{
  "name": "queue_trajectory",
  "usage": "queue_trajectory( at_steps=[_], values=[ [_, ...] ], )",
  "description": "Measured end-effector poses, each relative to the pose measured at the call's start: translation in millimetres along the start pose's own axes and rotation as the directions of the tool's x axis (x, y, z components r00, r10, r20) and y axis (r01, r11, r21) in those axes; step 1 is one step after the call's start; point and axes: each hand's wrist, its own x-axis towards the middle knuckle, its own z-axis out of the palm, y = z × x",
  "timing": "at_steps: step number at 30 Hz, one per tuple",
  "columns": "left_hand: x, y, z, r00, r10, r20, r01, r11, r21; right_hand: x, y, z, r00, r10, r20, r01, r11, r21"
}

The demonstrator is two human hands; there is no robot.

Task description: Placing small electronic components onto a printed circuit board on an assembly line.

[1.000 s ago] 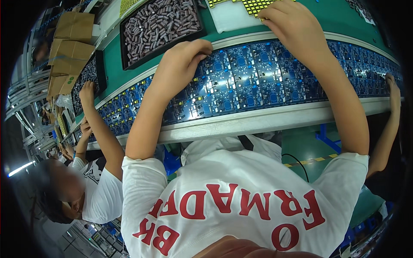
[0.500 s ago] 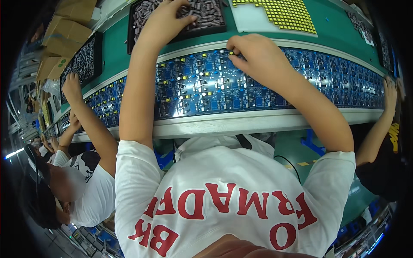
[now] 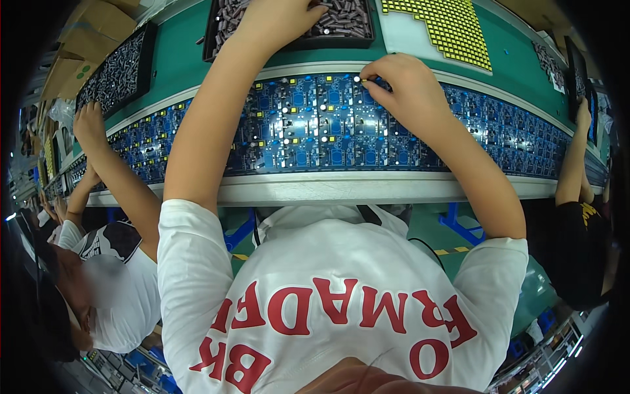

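Reaching over the black tray (image 3: 338,43) of brown cylindrical components (image 3: 348,18), the left hand (image 3: 279,21) runs past the upper edge; its grip cannot be determined. The right hand (image 3: 408,80) bends thumb toward forefinger over the blue circuit boards (image 3: 336,121); any pinched part is indiscernible. Beyond it, yellow square parts (image 3: 459,31) cover a white sheet (image 3: 401,34).
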Motion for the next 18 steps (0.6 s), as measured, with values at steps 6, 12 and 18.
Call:
queue_trajectory(
  at_steps=[6,12,18],
  values=[
    [14,0,11,0.994,0.111,0.015,-0.112,0.991,0.078,-1,-2,-3,0.999,0.031,0.033,-0.031,1.0,-0.004],
    [-18,26,-24,0.997,-0.042,0.072,0.057,0.974,-0.219,-13,25,-44,0.981,0.017,-0.195,-0.043,0.991,-0.125],
    [-68,43,-30,0.992,0.091,0.09,-0.058,0.945,-0.322,-32,79,-75,0.991,0.016,-0.132,-0.078,0.875,-0.477]
  ],
)
